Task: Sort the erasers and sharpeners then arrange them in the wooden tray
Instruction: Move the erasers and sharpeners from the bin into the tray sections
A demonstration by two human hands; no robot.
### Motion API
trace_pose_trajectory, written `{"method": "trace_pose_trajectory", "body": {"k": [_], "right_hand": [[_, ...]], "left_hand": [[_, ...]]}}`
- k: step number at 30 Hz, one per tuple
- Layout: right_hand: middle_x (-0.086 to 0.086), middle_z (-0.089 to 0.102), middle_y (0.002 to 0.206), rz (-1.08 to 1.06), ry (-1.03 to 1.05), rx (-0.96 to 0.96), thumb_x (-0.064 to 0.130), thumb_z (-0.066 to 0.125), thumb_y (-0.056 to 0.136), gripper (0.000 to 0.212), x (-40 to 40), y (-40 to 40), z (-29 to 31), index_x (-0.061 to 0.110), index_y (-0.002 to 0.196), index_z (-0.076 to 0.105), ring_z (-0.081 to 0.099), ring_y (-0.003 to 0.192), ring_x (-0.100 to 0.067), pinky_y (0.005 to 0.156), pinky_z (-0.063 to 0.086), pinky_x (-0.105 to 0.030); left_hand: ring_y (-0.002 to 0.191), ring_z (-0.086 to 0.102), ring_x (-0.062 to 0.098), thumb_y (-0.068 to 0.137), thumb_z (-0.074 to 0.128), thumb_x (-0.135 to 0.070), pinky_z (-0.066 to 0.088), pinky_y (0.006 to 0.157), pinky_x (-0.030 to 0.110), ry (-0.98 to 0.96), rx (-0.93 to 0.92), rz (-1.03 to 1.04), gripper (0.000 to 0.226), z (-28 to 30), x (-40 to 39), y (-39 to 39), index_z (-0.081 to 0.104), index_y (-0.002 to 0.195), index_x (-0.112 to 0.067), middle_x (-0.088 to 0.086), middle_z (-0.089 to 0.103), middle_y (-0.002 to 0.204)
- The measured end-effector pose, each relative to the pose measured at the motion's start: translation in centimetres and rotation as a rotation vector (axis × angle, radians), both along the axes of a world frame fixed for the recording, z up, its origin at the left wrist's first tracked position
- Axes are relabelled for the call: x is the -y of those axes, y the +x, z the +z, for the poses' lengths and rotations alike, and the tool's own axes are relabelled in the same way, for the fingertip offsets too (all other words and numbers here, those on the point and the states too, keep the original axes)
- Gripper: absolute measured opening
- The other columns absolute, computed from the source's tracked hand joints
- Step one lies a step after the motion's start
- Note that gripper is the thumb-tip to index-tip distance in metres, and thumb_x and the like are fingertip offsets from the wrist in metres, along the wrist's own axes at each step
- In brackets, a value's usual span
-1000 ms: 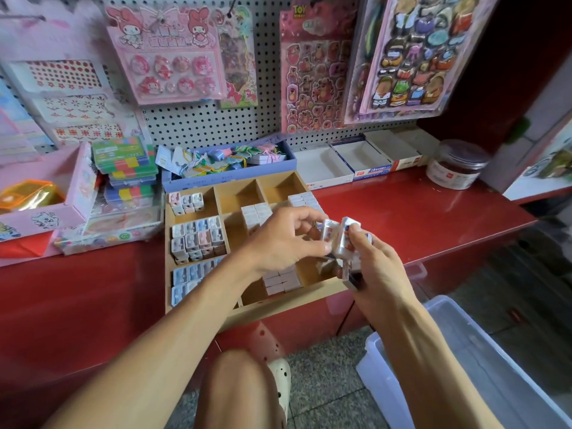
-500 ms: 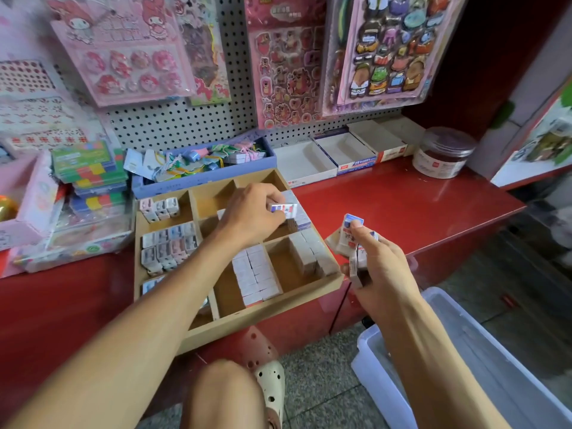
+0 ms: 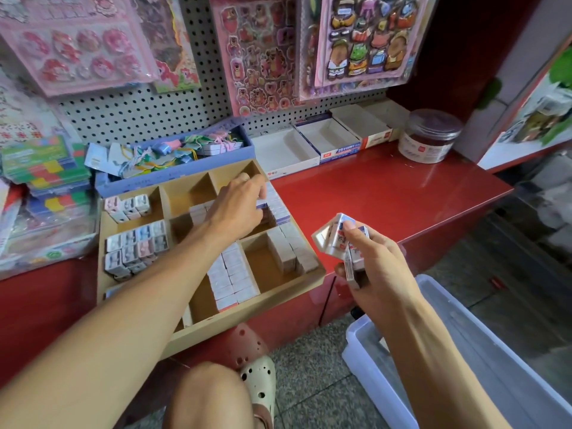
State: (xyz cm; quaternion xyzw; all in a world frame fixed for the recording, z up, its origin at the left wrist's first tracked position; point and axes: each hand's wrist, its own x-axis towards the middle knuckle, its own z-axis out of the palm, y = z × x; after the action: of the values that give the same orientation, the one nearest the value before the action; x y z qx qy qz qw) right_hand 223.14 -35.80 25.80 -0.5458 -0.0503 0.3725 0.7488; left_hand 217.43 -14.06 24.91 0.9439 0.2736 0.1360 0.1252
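The wooden tray (image 3: 312,278) lies on the red counter with several compartments. Its left compartments hold small sharpeners (image 3: 136,243); its middle and right ones hold rows of white wrapped erasers (image 3: 232,278). My left hand (image 3: 238,205) reaches over the tray's far right compartment, fingertips down on a row of erasers (image 3: 280,209) there; its grip is hidden under the fingers. My right hand (image 3: 374,267) hovers right of the tray, off the counter's edge, and holds a bunch of wrapped erasers (image 3: 340,235).
A lilac tray (image 3: 173,178) of clips stands behind the wooden tray. Empty white boxes (image 3: 284,153) and a clear jar (image 3: 428,136) line the back. Coloured block packs (image 3: 46,171) sit at the left. A clear plastic bin (image 3: 464,351) stands on the floor below my right hand.
My left hand took an eraser from the bunch in my right hand and carried it out to the tray's far right compartment. My right hand stayed beside the tray with its erasers.
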Motion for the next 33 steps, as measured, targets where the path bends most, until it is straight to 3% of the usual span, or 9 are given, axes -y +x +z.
{"method": "trace_pose_trajectory", "body": {"k": [5, 8, 13, 15, 19, 25, 27, 31, 33], "right_hand": [[-0.004, 0.062, 0.07, 0.023, 0.001, 0.025, 0.017, 0.056, 0.101, 0.018, -0.2, -0.1, -0.5, 0.007, 0.1, 0.072, 0.054, 0.055, -0.012, 0.045, 0.04, -0.022], [-0.005, 0.063, 0.069, 0.031, 0.0, 0.063, 0.016, 0.054, 0.102, 0.019, -0.9, -0.5, -0.4, 0.006, 0.105, 0.069, 0.052, 0.055, -0.014, 0.048, 0.035, -0.027], [-0.003, 0.067, 0.068, 0.009, 0.027, 0.086, 0.013, 0.054, 0.102, 0.016, -2.2, -2.4, 0.6, 0.007, 0.105, 0.068, 0.057, 0.053, -0.01, 0.042, 0.04, -0.023], [-0.003, 0.066, 0.069, 0.0, 0.053, 0.088, 0.011, 0.054, 0.101, 0.015, -2.7, -3.2, 0.8, 0.005, 0.105, 0.068, 0.059, 0.053, -0.008, 0.043, 0.043, -0.02], [-0.011, 0.068, 0.08, 0.043, 0.09, 0.105, 0.011, 0.056, 0.1, 0.013, -3.4, -4.8, 1.1, 0.005, 0.103, 0.068, 0.063, 0.064, -0.016, 0.054, 0.05, -0.024], [-0.016, 0.067, 0.081, -0.045, 0.012, 0.15, 0.011, 0.066, 0.093, 0.006, -4.5, -5.6, 0.6, 0.012, 0.088, 0.07, 0.059, 0.077, -0.029, 0.073, 0.048, -0.042], [-0.014, 0.067, 0.078, -0.051, -0.003, 0.177, 0.01, 0.068, 0.092, 0.01, -4.5, -5.5, 0.5, 0.013, 0.083, 0.071, 0.059, 0.073, -0.027, 0.071, 0.049, -0.041], [-0.005, 0.066, 0.072, -0.04, -0.056, 0.224, 0.012, 0.073, 0.089, 0.021, -4.5, -5.5, 0.4, 0.02, 0.07, 0.071, 0.052, 0.063, -0.016, 0.058, 0.043, -0.031], [-0.004, 0.063, 0.07, -0.027, -0.086, 0.228, 0.012, 0.074, 0.087, 0.019, -4.5, -5.4, 0.3, 0.018, 0.07, 0.068, 0.048, 0.059, -0.013, 0.051, 0.04, -0.027]], "left_hand": [[0.1, 0.062, 0.021, 0.087, 0.069, -0.018, 0.051, 0.074, 0.029, 0.041, -0.03, -0.017, 0.025, 0.4, -0.2, -0.6, 0.06, 0.11, -0.018, 0.004, 0.06, 0.116], [0.09, 0.064, 0.018, 0.093, 0.06, -0.027, 0.054, 0.075, 0.034, 0.018, 0.11, -0.023, 0.014, 1.7, 0.4, -1.8, 0.065, 0.102, -0.017, -0.001, 0.067, 0.101], [0.067, 0.07, 0.01, 0.092, 0.064, -0.031, 0.057, 0.061, 0.03, -0.671, 0.284, -0.129, 0.017, 4.1, 4.0, -5.3, 0.069, 0.088, -0.016, 0.003, 0.071, 0.082], [0.067, 0.067, 0.008, 0.083, 0.076, -0.021, 0.058, 0.064, 0.028, -0.759, 0.325, -0.152, 0.007, 4.2, 5.0, -6.5, 0.072, 0.088, -0.017, 0.002, 0.071, 0.08], [0.073, 0.066, 0.01, 0.078, 0.077, 0.001, 0.057, 0.069, 0.022, -0.857, 0.42, -0.123, 0.018, 3.8, 5.9, -8.5, 0.071, 0.092, -0.009, -0.002, 0.068, 0.08], [0.076, 0.073, 0.02, 0.083, 0.072, -0.006, 0.058, 0.066, 0.037, -0.642, 0.352, 0.065, 0.017, 4.7, 2.1, -11.0, 0.067, 0.089, -0.022, 0.002, 0.068, 0.096], [0.081, 0.069, 0.019, 0.078, 0.076, -0.01, 0.056, 0.073, 0.036, -0.479, 0.286, 0.117, 0.022, 4.8, -0.4, -11.8, 0.066, 0.087, -0.027, -0.001, 0.07, 0.093], [0.073, 0.055, 0.006, 0.078, 0.078, -0.012, 0.041, 0.062, 0.022, -0.329, 0.13, 0.144, 0.025, 4.5, -3.3, -12.2, 0.062, 0.094, -0.023, -0.008, 0.061, 0.088], [0.077, 0.056, 0.011, 0.077, 0.078, -0.012, 0.043, 0.065, 0.025, -0.286, 0.077, 0.13, 0.025, 3.8, -3.9, -11.9, 0.06, 0.089, -0.025, -0.009, 0.059, 0.085]]}}
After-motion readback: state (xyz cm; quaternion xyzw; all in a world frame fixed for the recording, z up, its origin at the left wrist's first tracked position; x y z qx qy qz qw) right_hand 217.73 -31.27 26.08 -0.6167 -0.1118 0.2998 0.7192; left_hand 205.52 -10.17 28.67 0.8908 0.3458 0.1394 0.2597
